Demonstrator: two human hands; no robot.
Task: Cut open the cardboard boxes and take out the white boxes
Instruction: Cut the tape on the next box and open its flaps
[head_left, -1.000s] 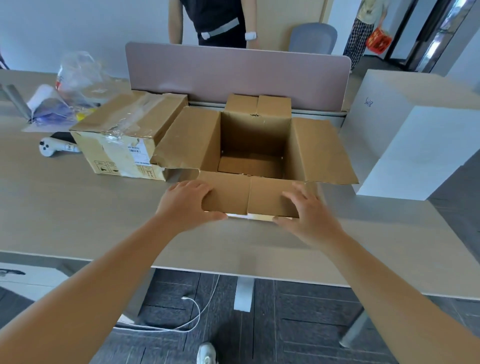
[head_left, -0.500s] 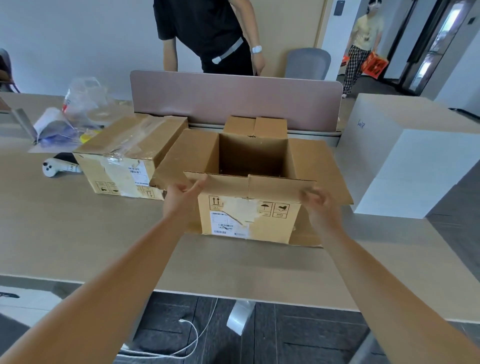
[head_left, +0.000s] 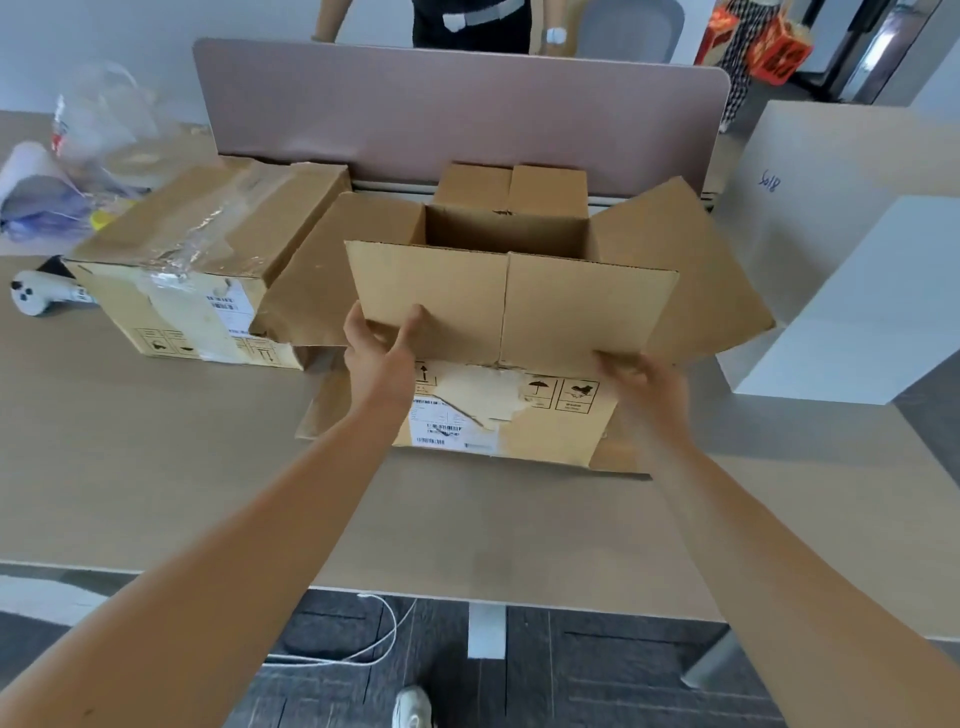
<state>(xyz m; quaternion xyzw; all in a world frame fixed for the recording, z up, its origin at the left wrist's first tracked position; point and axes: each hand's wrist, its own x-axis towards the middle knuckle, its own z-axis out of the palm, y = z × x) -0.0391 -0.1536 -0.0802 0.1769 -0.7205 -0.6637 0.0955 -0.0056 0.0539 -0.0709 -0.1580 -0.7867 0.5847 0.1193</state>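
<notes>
Both hands, left hand (head_left: 382, 358) and right hand (head_left: 644, 379), have raised the near flap (head_left: 509, 301).

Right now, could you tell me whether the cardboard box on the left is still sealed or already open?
Sealed, as far as the view shows: the left cardboard box has its top flaps flat and closed under clear tape, unlike the open box beside it.

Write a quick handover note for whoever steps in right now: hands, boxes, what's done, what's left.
Left hand grips the near flap of the open cardboard box at its left end; right hand holds the flap's right end.
Open box sits mid-table, flaps spread; its inside is mostly hidden.
A white box stands to its right.
Second cardboard box, left, is still taped shut.
Done: one box cut open.
Left: cut the taped box and take out its white box.
</notes>
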